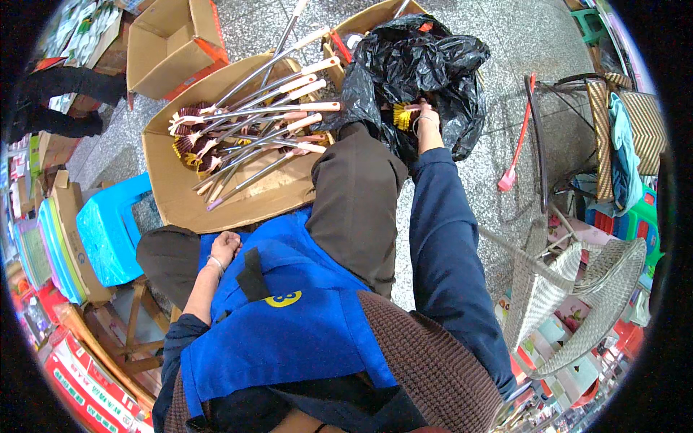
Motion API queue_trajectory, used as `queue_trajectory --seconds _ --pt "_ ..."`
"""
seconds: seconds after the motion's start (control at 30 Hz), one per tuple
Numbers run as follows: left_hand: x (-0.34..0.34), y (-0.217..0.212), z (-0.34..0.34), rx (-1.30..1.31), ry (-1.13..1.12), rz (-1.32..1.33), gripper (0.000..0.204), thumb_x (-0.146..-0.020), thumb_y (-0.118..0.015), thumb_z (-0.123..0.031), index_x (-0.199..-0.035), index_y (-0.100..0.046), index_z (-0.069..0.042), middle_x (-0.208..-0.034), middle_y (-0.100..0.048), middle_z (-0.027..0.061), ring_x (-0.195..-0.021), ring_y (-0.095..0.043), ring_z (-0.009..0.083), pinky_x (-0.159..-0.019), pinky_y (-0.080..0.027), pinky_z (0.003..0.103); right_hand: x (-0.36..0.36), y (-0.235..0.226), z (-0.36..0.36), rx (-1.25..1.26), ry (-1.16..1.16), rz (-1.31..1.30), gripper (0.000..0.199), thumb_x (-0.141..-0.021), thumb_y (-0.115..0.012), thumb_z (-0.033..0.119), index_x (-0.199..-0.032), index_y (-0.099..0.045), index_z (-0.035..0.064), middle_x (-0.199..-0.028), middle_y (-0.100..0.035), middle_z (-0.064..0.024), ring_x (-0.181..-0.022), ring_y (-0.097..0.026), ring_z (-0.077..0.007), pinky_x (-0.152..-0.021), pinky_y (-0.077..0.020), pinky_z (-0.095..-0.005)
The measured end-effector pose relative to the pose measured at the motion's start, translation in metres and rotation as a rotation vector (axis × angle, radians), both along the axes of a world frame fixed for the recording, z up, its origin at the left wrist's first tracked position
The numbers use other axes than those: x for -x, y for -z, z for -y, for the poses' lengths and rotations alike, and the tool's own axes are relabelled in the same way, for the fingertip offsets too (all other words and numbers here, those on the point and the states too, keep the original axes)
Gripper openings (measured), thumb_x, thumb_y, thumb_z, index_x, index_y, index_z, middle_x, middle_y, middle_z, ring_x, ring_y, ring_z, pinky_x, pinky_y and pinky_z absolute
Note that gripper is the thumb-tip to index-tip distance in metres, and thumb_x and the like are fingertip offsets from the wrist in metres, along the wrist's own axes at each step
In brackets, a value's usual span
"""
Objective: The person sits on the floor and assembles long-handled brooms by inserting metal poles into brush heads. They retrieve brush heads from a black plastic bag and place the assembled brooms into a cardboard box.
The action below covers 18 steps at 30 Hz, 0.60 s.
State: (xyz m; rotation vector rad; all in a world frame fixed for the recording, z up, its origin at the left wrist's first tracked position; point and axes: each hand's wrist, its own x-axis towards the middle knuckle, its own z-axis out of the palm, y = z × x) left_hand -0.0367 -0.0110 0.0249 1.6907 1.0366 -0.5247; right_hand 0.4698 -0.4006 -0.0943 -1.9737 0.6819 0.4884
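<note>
My right hand reaches into the mouth of a black plastic bag, its fingers closed round a brush with yellow bristles. Most of that brush is hidden by the hand and bag. On my lap, against the blue apron, rests my left hand, fingers curled in with nothing visible in them. In front of me an open cardboard box holds several long-handled brushes with metal shafts, pale pink ends and dark red or yellow bristles. My knee stands between box and bag.
A blue plastic stool stands at the left, near stacked goods. Beyond the brushes is another cardboard box. To the right are a red-handled tool on the floor, a woven grey chair and a striped bag.
</note>
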Motion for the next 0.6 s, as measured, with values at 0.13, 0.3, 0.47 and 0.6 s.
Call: queue_trajectory --seconds 0.13,0.3,0.47,0.6 --pt "0.002 0.007 -0.001 -0.026 -0.006 -0.045 0.009 -0.084 -0.053 -0.005 -0.092 -0.054 -0.001 -0.071 -0.060 0.0053 -0.055 -0.053 0.0109 -0.050 -0.044 0.024 0.008 0.001 0.000 -0.532 0.180 0.095 0.042 -0.087 -0.047 0.041 -0.082 -0.068 0.0050 -0.085 -0.065 -0.0139 -0.070 -0.056 -0.0220 -0.071 -0.0435 -0.0297" --pt "0.004 0.016 -0.002 0.036 -0.094 -0.007 0.009 -0.084 -0.053 -0.004 -0.093 -0.054 -0.001 -0.072 -0.059 0.0058 -0.056 -0.053 0.0111 -0.050 -0.045 0.024 0.026 -0.024 0.000 -0.628 0.310 0.049 0.030 -0.076 -0.069 0.034 -0.095 -0.059 0.0126 -0.100 -0.060 -0.0085 -0.092 -0.053 -0.0220 -0.082 -0.0369 -0.0377" --pt "0.003 0.018 -0.001 0.042 -0.110 -0.031 0.010 -0.083 -0.056 -0.008 -0.091 -0.057 -0.002 -0.074 -0.061 0.0043 -0.062 -0.055 0.0114 -0.058 -0.046 0.025 0.066 -0.062 -0.001 -0.695 0.251 0.086 0.023 -0.077 -0.070 0.030 -0.091 -0.061 0.0139 -0.088 -0.064 -0.0012 -0.079 -0.060 -0.0192 -0.066 -0.0412 -0.0314" --pt "0.002 0.020 0.000 0.027 -0.096 -0.011 0.009 -0.083 -0.055 -0.007 -0.091 -0.057 -0.001 -0.074 -0.061 0.0050 -0.060 -0.054 0.0110 -0.056 -0.045 0.025 0.075 -0.078 0.001 -0.843 0.415 0.020 0.028 -0.078 -0.064 0.039 -0.090 -0.062 0.0142 -0.092 -0.063 -0.0022 -0.084 -0.059 -0.0202 -0.067 -0.0400 -0.0283"
